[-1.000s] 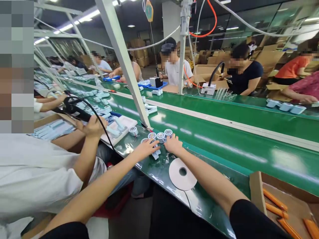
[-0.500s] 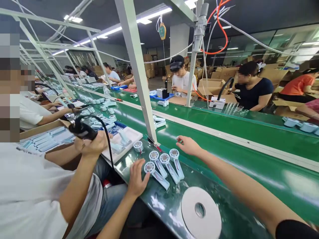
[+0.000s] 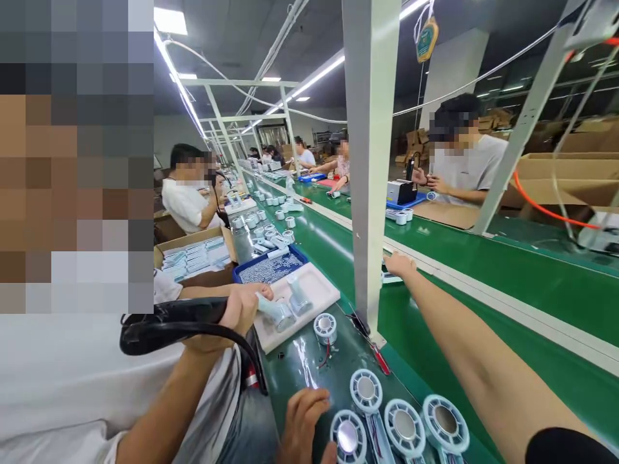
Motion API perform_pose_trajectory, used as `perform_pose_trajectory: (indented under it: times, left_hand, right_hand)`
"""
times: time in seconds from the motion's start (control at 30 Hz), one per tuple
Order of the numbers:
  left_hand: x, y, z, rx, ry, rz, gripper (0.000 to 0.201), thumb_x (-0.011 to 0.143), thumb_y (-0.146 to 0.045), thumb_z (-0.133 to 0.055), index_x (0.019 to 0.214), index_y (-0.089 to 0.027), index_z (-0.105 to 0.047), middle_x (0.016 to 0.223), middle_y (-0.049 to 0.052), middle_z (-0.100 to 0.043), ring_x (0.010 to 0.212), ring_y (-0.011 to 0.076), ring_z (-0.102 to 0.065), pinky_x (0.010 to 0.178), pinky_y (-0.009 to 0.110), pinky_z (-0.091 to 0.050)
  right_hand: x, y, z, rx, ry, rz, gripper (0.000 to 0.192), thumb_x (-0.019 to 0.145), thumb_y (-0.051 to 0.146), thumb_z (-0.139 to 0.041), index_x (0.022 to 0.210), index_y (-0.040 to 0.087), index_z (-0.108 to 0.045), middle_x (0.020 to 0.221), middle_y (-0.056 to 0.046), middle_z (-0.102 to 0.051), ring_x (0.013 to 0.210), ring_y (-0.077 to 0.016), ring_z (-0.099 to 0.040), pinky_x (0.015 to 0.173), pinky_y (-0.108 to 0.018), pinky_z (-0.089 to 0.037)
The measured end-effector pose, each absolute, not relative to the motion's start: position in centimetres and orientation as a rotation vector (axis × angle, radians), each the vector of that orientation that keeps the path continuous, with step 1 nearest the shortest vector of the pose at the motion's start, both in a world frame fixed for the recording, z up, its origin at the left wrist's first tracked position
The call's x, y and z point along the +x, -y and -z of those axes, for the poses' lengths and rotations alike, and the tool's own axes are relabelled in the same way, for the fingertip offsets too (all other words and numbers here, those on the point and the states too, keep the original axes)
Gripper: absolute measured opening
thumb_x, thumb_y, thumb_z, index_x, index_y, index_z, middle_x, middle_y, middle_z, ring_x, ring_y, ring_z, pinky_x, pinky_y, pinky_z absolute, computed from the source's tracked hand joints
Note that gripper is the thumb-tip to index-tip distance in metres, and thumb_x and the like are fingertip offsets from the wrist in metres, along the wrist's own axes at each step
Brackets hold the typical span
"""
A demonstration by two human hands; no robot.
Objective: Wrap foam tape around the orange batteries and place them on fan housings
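Pale-blue fan bodies (image 3: 405,428) lie toward the far edge of the counter (image 3: 290,380); left hand (image 3: 300,424) beside them, fingers parted; right hand's (image 3: 401,264) grip unclear.

a pale upright post (image 3: 372,161) stands by the counter (image 3: 293,370), a red-handled screwdriver (image 3: 381,359) near its foot. to the left lie 2 trays side by side, 1 white tray (image 3: 322,290) and 1 blue tray (image 3: 300,253) of tiny pale pieces, with 1 open cardboard box (image 3: 229,245) next to them. a co-worker in white (image 3: 58,367) holds a black tool (image 3: 178,322). across the belt (image 3: 435,348), an orange hose (image 3: 541,206) droops.
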State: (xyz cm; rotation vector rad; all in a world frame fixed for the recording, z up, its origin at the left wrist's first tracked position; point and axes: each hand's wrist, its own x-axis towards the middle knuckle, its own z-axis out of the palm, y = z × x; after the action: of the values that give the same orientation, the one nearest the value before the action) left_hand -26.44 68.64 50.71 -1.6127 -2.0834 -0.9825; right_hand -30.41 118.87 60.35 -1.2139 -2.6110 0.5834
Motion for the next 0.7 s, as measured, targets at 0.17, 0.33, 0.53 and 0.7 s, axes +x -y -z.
perform_pose_trajectory:
  times: [0.17, 0.33, 0.53, 0.7]
  left_hand:
    - [-25.5, -68.6, -51.3, -1.6, 2.175, 1.042, 0.054, 0.082, -0.03, -0.065, 0.134, -0.037, -0.053, 0.127, 0.009, -0.068, 0.118, 0.0328, -0.061, 0.096, 0.055, -0.057]
    - [-23.5, -69.5, -55.1, -1.586, 2.213, 1.1, 0.043, 0.087, -0.024, -0.06, 0.128, -0.034, -0.054, 0.124, 0.009, -0.068, 0.115, 0.0309, -0.062, 0.096, 0.054, -0.057]
    - [-22.5, -70.2, -57.2, -1.61, 2.215, 1.137, 0.027, 0.095, -0.021, -0.052, 0.122, -0.027, -0.056, 0.122, 0.01, -0.066, 0.116, 0.0272, -0.06, 0.099, 0.05, -0.054]
    - [-22.1, -70.5, -57.0, -1.644, 2.16, 1.172, 0.022, 0.098, -0.022, -0.051, 0.12, -0.021, -0.057, 0.122, 0.01, -0.066, 0.117, 0.0254, -0.057, 0.102, 0.046, -0.05]
  right_hand:
    - [-29.0, -118.6, -58.7, -1.099, 2.662, -0.548, 0.037, 0.1, 0.032, -0.051, 0.13, 0.018, -0.068, 0.125, -0.018, -0.069, 0.121, -0.0324, -0.061, 0.096, -0.043, -0.048]
    - [-25.6, -117.0, -58.9, -0.763, 2.813, -0.547, 0.035, 0.104, 0.032, -0.044, 0.116, 0.018, -0.074, 0.128, -0.013, -0.069, 0.125, -0.0256, -0.058, 0.106, -0.035, -0.043]
    - [-21.6, -117.0, -59.9, -0.757, 3.048, -0.644, 0.046, 0.092, 0.036, -0.064, 0.134, 0.018, -0.065, 0.129, -0.012, -0.069, 0.112, -0.0281, -0.066, 0.095, -0.035, -0.05]
    - [-19.7, -114.4, -59.2, -0.772, 3.119, -0.563, 0.082, 0.069, 0.043, -0.089, 0.138, 0.012, -0.059, 0.143, -0.021, -0.056, 0.128, -0.0361, -0.057, 0.106, -0.039, -0.045]
